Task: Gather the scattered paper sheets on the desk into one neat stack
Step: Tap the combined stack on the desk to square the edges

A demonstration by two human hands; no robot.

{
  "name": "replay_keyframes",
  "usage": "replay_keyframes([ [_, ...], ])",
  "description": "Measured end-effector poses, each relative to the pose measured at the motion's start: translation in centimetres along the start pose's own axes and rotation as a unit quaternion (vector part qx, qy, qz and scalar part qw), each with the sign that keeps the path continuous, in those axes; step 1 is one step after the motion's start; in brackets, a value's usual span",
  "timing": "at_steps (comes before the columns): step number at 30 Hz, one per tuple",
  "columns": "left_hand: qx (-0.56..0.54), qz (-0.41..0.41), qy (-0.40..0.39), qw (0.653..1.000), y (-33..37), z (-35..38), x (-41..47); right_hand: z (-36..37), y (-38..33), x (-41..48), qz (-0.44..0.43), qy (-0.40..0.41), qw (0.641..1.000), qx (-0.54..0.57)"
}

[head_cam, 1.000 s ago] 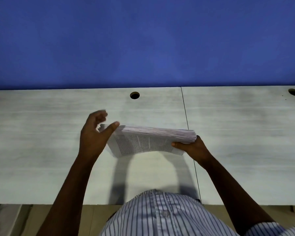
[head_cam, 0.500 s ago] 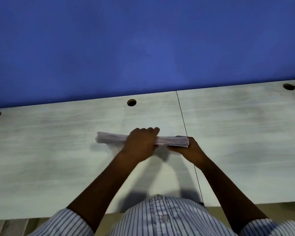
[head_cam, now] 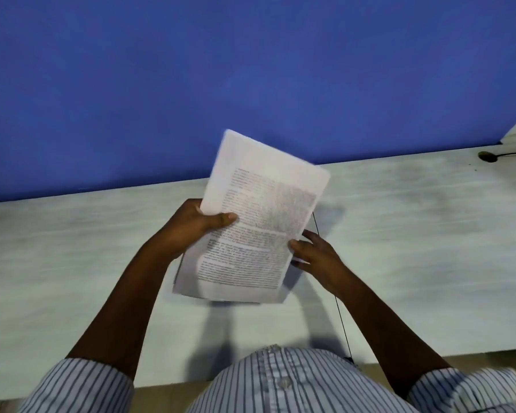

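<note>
Left grip (head_cam: 191,231) clamps w/ thumb on left edge of 1 white printed paper stack (head_cam: 259,210); right grip (head_cam: 319,260) pinches its right edge. Stack held up off pale wood-look surface (head_cam: 72,263), tilted; bottom edges uneven.

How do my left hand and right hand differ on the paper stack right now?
The left hand grips the paper stack at its left edge, thumb lying across the printed page; the right hand only meets the right edge, and whether it grips is unclear. The left hand sits farther up the stack than the right hand. Both touch the stack, held above the desk.
</note>
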State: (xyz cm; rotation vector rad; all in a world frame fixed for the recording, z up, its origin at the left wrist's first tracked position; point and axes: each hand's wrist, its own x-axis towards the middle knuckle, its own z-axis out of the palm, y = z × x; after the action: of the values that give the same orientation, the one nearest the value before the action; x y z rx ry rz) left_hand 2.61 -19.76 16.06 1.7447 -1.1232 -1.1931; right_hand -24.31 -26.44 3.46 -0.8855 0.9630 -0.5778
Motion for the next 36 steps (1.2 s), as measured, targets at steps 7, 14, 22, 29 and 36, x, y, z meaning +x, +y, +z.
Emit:
replay_keyframes([
  [7,-0.178,-0.045,0.114,0.976,-5.4,3.2,0.1,3.1,-3.7,-0.8,-0.056,-0.036,0.995,-0.078],
  [14,-0.202,-0.013,0.195,0.96,-7.5,4.4,-1.0,3.8,-3.5,-1.1,-0.107,0.058,0.987,-0.108],
  [22,-0.206,-0.001,0.167,0.964,-8.8,4.0,-1.5,3.8,-3.1,-1.1,-0.125,0.072,0.98,-0.134],
  [29,-0.191,0.012,0.139,0.972,-9.0,3.3,-1.9,3.5,-2.8,-1.6,-0.119,0.046,0.985,-0.118],
  [36,-0.195,0.024,0.21,0.958,-7.3,4.6,-1.3,4.8,-3.8,-1.3,-0.149,0.107,0.978,-0.105],
])
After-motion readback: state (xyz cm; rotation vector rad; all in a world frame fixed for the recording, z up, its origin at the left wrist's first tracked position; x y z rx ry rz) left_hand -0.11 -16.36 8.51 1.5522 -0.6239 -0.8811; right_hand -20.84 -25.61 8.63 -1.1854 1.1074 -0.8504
